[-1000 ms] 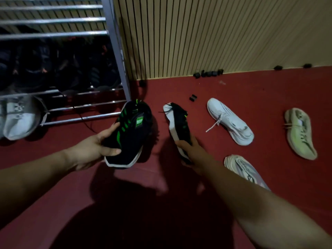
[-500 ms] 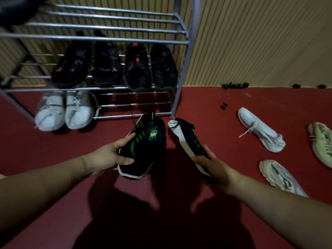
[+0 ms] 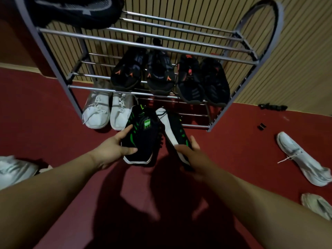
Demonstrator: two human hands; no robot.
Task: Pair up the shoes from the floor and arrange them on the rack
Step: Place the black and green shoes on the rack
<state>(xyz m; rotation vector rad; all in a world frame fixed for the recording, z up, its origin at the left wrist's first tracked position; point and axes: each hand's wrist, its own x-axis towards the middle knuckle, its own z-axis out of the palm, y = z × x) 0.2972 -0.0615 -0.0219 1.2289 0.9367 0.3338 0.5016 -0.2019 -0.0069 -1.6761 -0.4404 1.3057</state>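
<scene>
My left hand point(image 3: 115, 150) grips a black shoe with green stripes point(image 3: 142, 137), held toe-down above the red floor. My right hand point(image 3: 188, 151) holds its mate point(image 3: 175, 130), tilted on its side so the white sole shows. Both shoes hang just in front of the metal rack point(image 3: 179, 47). On the rack's middle shelf sit two black pairs, one with orange marks point(image 3: 143, 72) and one darker point(image 3: 203, 81). A white pair point(image 3: 109, 110) rests on the lowest level at the left, and a dark shoe point(image 3: 75, 9) lies on the top shelf.
Loose on the red floor: a white sneaker point(image 3: 301, 159) at the right, a pale shoe point(image 3: 318, 203) at the lower right, and a light shoe point(image 3: 14, 169) at the left edge. Small black pieces point(image 3: 272, 106) lie by the slatted wall. The lowest shelf's right half holds nothing.
The view has swung left and up to face the rack. Both hands have carried the black-green shoes forward, closer to the rack's lower front.
</scene>
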